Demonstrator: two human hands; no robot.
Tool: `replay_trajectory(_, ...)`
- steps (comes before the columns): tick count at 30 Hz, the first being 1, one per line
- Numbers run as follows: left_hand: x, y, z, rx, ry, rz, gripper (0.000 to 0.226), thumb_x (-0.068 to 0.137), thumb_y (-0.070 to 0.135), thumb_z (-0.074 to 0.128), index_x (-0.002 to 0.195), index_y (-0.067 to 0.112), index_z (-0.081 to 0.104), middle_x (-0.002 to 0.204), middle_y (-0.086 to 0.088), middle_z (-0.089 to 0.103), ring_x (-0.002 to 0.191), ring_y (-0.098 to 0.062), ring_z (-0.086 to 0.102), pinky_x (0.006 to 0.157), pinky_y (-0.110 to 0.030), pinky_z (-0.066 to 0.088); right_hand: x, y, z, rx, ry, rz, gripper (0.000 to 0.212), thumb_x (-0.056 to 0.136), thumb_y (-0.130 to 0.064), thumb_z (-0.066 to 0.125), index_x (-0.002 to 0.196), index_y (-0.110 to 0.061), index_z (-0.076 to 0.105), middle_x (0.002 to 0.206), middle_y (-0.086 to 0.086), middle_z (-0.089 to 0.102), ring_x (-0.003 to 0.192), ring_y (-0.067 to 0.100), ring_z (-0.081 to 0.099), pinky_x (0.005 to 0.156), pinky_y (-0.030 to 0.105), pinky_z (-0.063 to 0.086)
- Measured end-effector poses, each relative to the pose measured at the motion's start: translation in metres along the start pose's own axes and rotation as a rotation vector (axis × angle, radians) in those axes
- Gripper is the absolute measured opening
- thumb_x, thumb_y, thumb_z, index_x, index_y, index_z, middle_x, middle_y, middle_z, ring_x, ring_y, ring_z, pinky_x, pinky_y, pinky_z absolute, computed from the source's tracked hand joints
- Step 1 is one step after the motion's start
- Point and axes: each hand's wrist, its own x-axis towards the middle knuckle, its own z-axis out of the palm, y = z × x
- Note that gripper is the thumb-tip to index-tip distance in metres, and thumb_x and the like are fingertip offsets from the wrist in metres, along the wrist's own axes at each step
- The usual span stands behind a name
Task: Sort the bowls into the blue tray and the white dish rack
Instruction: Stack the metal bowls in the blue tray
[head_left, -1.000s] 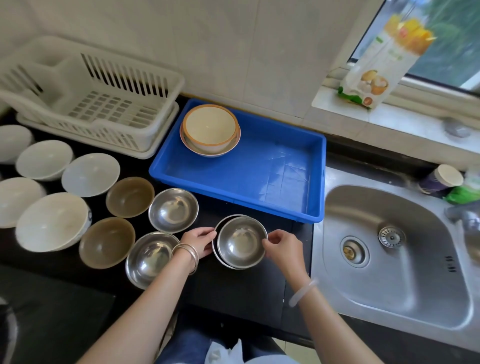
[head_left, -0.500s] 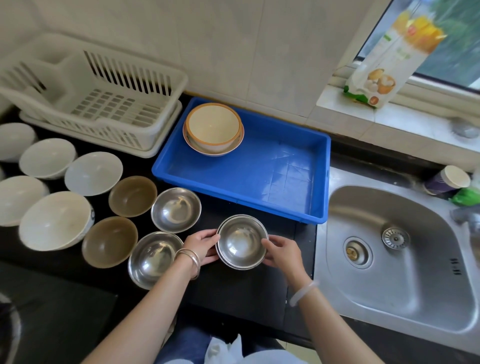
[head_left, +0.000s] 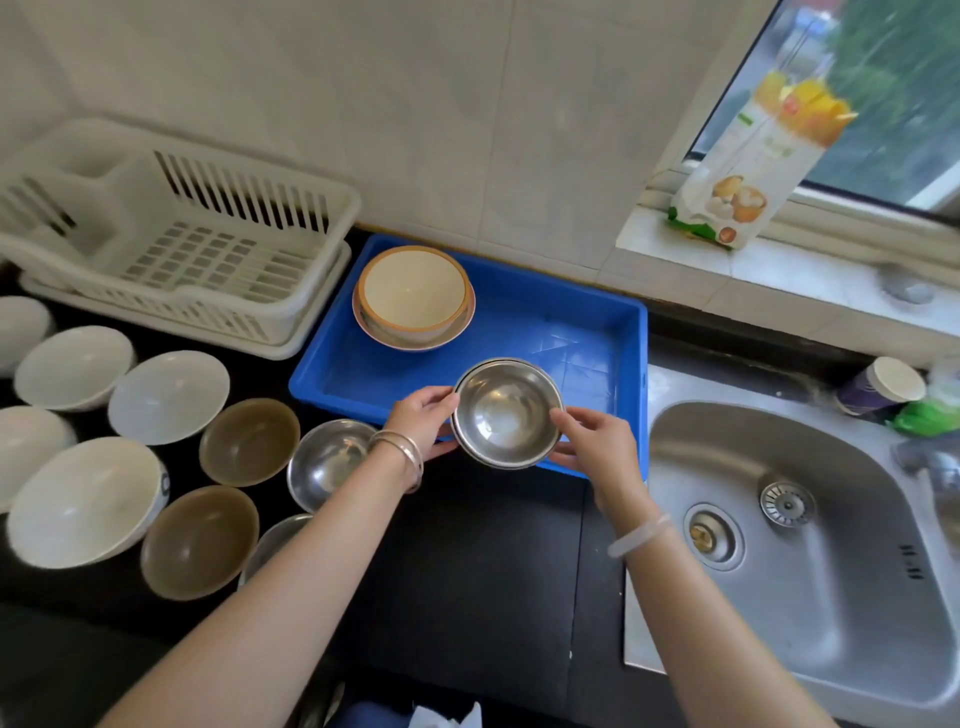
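Observation:
A stack of steel bowls (head_left: 506, 413) is held above the near rim of the blue tray (head_left: 587, 332). My left hand (head_left: 423, 421) grips its left rim and my right hand (head_left: 597, 441) grips its right rim. Two nested cream bowls with orange rims (head_left: 413, 296) sit in the tray's far left corner. The white dish rack (head_left: 171, 244) stands left of the tray and holds nothing. On the black counter lie two more steel bowls (head_left: 327, 462), two brown bowls (head_left: 249, 441) and several white bowls (head_left: 166, 397).
A steel sink (head_left: 805, 551) lies right of the tray. A paper cup (head_left: 883, 389) and a green thing stand by the sink's far right corner. A food packet (head_left: 753, 171) leans on the window sill. A tiled wall rises behind the tray.
Both hands have lifted the stacked steel bowls off the counter and carried them away from me, up over the blue tray's near rim.

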Motion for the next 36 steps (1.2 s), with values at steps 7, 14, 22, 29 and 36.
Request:
replay_trajectory(7, 0.049, 0.022, 0.032, 0.000, -0.060, -0.136, 0.035, 0.096, 0.022, 0.045, 0.130, 0.019, 0.047, 0.124, -0.006, 0.049, 0.091, -0.031, 0.058, 0.075, -0.041, 0.053, 0.058, -0.014, 0.002, 0.009, 0.016, 0.070, 0.024, 0.088, -0.021, 0.066, 0.106, -0.006, 0.066, 0.093, 0.010, 0.068, 0.066, 0.020, 0.070, 0.054, 0.019, 0.056)
replay_trajectory(14, 0.097, 0.013, 0.045, -0.045, -0.025, -0.208, 0.035, 0.097, 0.018, 0.042, 0.131, 0.018, 0.046, 0.135, -0.013, 0.049, 0.106, -0.029, 0.055, 0.080, -0.042, 0.051, 0.104, -0.005, 0.013, 0.004, 0.018, 0.151, 0.028, 0.090, -0.020, 0.063, 0.111, -0.002, 0.065, 0.097, 0.012, 0.067, 0.065, 0.021, 0.066, 0.054, 0.020, 0.057)
replay_trajectory(22, 0.132, 0.006, 0.053, -0.130, -0.025, -0.204, 0.036, 0.096, 0.017, 0.044, 0.130, 0.005, 0.046, 0.114, -0.013, 0.055, 0.099, -0.025, 0.055, 0.084, -0.035, 0.048, 0.136, -0.001, 0.020, 0.023, 0.065, 0.190, 0.026, 0.091, -0.020, 0.062, 0.111, -0.004, 0.063, 0.095, 0.012, 0.064, 0.067, 0.022, 0.063, 0.061, 0.026, 0.058)
replay_trajectory(29, 0.145, 0.000, 0.060, -0.391, -0.027, -0.222, 0.041, 0.094, 0.021, 0.050, 0.130, 0.003, 0.045, 0.127, -0.016, 0.055, 0.106, -0.027, 0.055, 0.088, -0.037, 0.047, 0.160, -0.010, 0.028, 0.082, 0.062, 0.188, 0.030, 0.092, -0.021, 0.060, 0.115, -0.002, 0.060, 0.095, 0.014, 0.061, 0.070, 0.026, 0.060, 0.070, 0.034, 0.057)
replay_trajectory(36, 0.157, 0.007, 0.071, -0.498, -0.012, -0.179, 0.037, 0.095, 0.020, 0.048, 0.127, 0.002, 0.047, 0.132, -0.018, 0.053, 0.105, -0.025, 0.056, 0.088, -0.033, 0.046, 0.181, -0.020, 0.037, 0.128, 0.039, 0.198, 0.029, 0.092, -0.024, 0.059, 0.114, -0.005, 0.060, 0.108, 0.017, 0.064, 0.080, 0.027, 0.065, 0.065, 0.028, 0.056)
